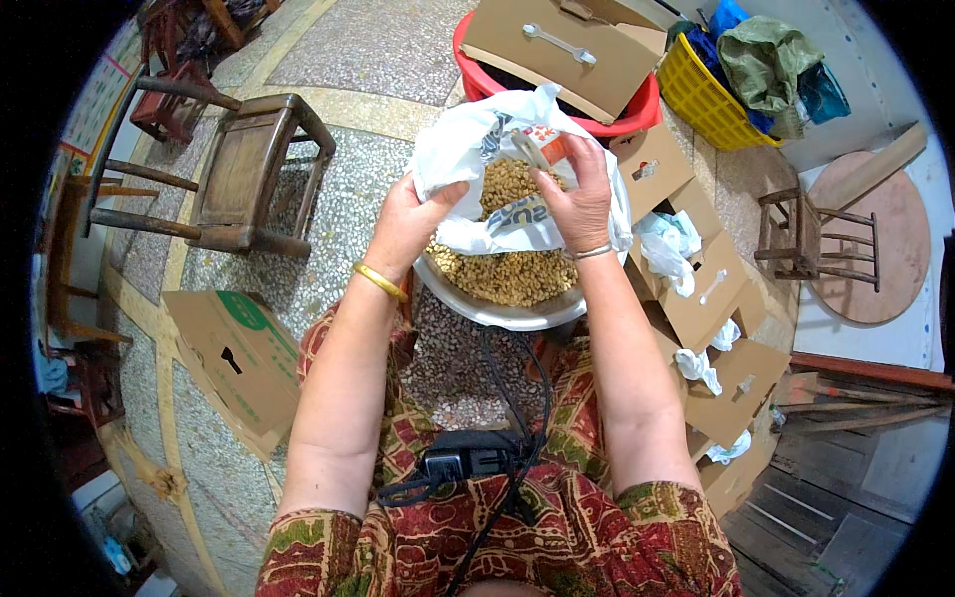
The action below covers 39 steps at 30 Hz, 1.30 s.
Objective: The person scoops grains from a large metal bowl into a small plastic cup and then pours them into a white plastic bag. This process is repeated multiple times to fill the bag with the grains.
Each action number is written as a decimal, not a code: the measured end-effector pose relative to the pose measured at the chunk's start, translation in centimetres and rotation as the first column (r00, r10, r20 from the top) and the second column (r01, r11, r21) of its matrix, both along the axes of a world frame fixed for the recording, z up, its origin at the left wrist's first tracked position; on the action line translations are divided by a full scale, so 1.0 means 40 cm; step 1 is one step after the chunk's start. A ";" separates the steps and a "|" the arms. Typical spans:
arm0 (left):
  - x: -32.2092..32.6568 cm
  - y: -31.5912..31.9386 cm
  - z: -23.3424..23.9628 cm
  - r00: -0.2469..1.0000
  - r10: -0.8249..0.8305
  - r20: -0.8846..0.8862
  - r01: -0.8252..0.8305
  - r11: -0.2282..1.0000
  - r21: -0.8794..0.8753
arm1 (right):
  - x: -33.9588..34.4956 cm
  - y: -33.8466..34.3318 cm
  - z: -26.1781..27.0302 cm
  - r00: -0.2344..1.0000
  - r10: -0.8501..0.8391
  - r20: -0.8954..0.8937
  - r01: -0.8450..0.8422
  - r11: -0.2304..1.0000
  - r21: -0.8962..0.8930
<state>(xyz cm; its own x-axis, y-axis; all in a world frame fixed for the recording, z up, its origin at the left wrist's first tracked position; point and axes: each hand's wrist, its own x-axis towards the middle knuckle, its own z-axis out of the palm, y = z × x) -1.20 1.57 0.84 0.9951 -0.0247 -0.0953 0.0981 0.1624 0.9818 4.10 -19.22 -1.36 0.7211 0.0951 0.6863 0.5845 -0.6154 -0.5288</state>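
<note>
A white plastic bag [451,153] with printing on it is held wide at its mouth over a round metal basin [515,319]. Many small golden-brown pieces [507,280], perhaps beans or nuts, fill the basin, and similar ones show inside the bag. My left hand [418,216], with a gold bangle at the wrist, grips the bag's left edge, thumb on the inner side. On the opposite edge, my right hand [582,198] pinches the plastic; a silver bangle circles that wrist. A narrow greyish object [530,149] lies near its fingertips, too unclear to name.
Behind the basin stands a red tub [470,71] with a cardboard box [552,45] on top. Open cartons [697,295] with white bags line the right side. A wooden chair [242,172] and a carton [235,366] stand left. A yellow basket [701,97] is at back right.
</note>
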 end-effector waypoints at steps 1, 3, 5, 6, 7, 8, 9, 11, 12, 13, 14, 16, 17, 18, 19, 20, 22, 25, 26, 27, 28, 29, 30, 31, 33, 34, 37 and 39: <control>-0.002 0.001 0.004 1.000 0.024 0.008 -0.024 1.000 0.004 | -0.007 -0.007 -0.010 0.983 0.104 -0.150 -0.075 0.980 0.184; -0.002 -0.003 -0.016 0.995 0.062 -0.078 -0.062 0.998 0.009 | -0.037 -0.028 -0.023 0.855 0.369 -0.364 -0.131 0.833 0.538; 0.007 0.000 -0.019 0.994 0.096 -0.046 -0.098 0.994 -0.056 | -0.068 -0.067 -0.022 0.662 0.538 -0.522 -0.129 0.767 0.629; 0.010 -0.005 -0.033 0.986 0.124 0.115 -0.126 0.992 0.010 | -0.095 -0.075 -0.006 0.555 0.592 -0.584 -0.143 0.760 0.634; 0.027 0.004 -0.093 0.979 0.143 0.147 -0.144 0.990 0.001 | -0.102 -0.087 -0.018 0.514 0.490 -0.704 -0.192 0.866 0.462; 0.022 0.000 -0.090 0.980 0.188 0.064 -0.192 0.980 0.062 | -0.118 -0.080 -0.002 0.343 0.553 -0.760 -0.206 0.833 0.513; 0.035 0.015 -0.135 0.979 0.203 0.025 -0.204 0.964 0.169 | -0.122 -0.078 -0.001 0.247 0.554 -0.795 -0.270 0.827 0.493; 0.015 -0.022 -0.046 0.980 0.173 0.101 -0.178 0.983 0.047 | -0.132 -0.098 -0.037 0.266 0.344 -0.901 -0.347 0.906 0.243; 0.008 -0.018 -0.036 0.976 0.183 0.116 -0.184 0.983 -0.006 | -0.125 -0.081 -0.037 0.388 0.233 -0.892 -0.452 0.891 0.036; -0.002 -0.018 -0.045 0.976 0.183 0.121 -0.176 0.982 -0.068 | -0.127 -0.074 -0.039 0.516 0.122 -0.848 -0.505 0.843 -0.186; -0.001 -0.006 -0.074 0.967 0.199 0.161 -0.196 0.980 -0.036 | -0.119 -0.064 -0.060 0.592 0.074 -0.802 -0.466 0.844 -0.266; -0.026 -0.019 -0.088 0.971 0.165 0.171 -0.155 0.985 -0.073 | -0.098 -0.066 -0.146 0.731 -0.045 -0.681 -0.338 0.843 -0.418; -0.031 -0.021 -0.096 0.966 0.156 0.207 -0.140 0.986 -0.092 | -0.094 -0.062 -0.182 0.812 -0.074 -0.578 -0.262 0.839 -0.476; -0.042 -0.037 -0.077 0.971 0.146 0.190 -0.124 0.984 -0.125 | -0.093 -0.069 -0.219 0.877 -0.116 -0.466 -0.171 0.832 -0.529; -0.049 -0.037 -0.080 0.973 0.125 0.193 -0.103 0.987 -0.123 | -0.100 -0.061 -0.232 0.924 -0.144 -0.354 -0.089 0.819 -0.566; -0.050 -0.034 -0.088 0.970 0.118 0.214 -0.102 0.991 -0.086 | -0.104 -0.053 -0.242 0.873 -0.160 -0.460 -0.126 0.838 -0.531; -0.062 -0.044 -0.089 0.963 0.120 0.242 -0.110 0.993 -0.052 | -0.120 -0.041 -0.255 0.933 -0.114 -0.343 -0.110 0.814 -0.570; -0.083 -0.054 -0.086 0.959 0.120 0.257 -0.121 0.993 -0.014 | -0.139 -0.027 -0.270 0.928 -0.047 -0.370 -0.165 0.838 -0.520; -0.090 -0.053 -0.086 0.965 0.097 0.245 -0.102 0.995 0.009 | -0.146 -0.029 -0.272 0.893 -0.065 -0.445 -0.209 0.816 -0.539; -0.097 -0.047 -0.088 0.970 0.079 0.231 -0.089 0.995 0.033 | -0.157 -0.018 -0.253 0.852 -0.081 -0.518 -0.260 0.792 -0.552; -0.099 -0.043 -0.094 0.970 0.077 0.229 -0.090 0.995 0.045 | -0.161 -0.006 -0.224 0.856 -0.045 -0.515 -0.275 0.805 -0.526; -0.099 -0.038 -0.102 0.971 0.075 0.226 -0.091 0.994 0.058 | -0.155 -0.004 -0.244 0.780 -0.025 -0.626 -0.301 0.861 -0.409; -0.098 -0.042 -0.099 0.972 0.066 0.226 -0.082 0.995 0.062 | -0.149 -0.012 -0.256 0.694 -0.004 -0.720 -0.300 0.907 -0.295; -0.097 -0.045 -0.096 0.978 0.049 0.203 -0.056 0.998 0.028 | -0.142 -0.024 -0.267 0.598 0.029 -0.801 -0.282 0.943 -0.177; -0.098 -0.045 -0.088 0.988 0.014 0.157 -0.009 0.999 -0.031 | -0.128 -0.038 -0.278 0.553 0.004 -0.833 -0.311 0.929 -0.202; -0.095 -0.045 -0.096 0.983 0.042 0.177 -0.040 0.999 -0.019 | -0.125 -0.038 -0.276 0.529 -0.005 -0.849 -0.327 0.921 -0.209; -0.082 -0.053 -0.114 0.979 0.063 0.196 -0.068 0.997 0.022 | -0.114 -0.055 -0.296 0.436 0.103 -0.894 -0.328 0.943 -0.052; -0.076 -0.050 -0.117 0.988 0.006 0.154 -0.015 0.998 0.062 | -0.110 -0.067 -0.298 0.332 0.192 -0.924 -0.306 0.948 0.087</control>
<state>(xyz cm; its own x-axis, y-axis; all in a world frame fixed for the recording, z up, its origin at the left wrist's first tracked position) -4.23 -0.42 -3.84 0.9983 -0.0131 0.0573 -0.0557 0.1006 0.9934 -0.31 -21.90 -13.29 0.8228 0.4025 -0.4014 -0.0895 -0.6056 -0.7907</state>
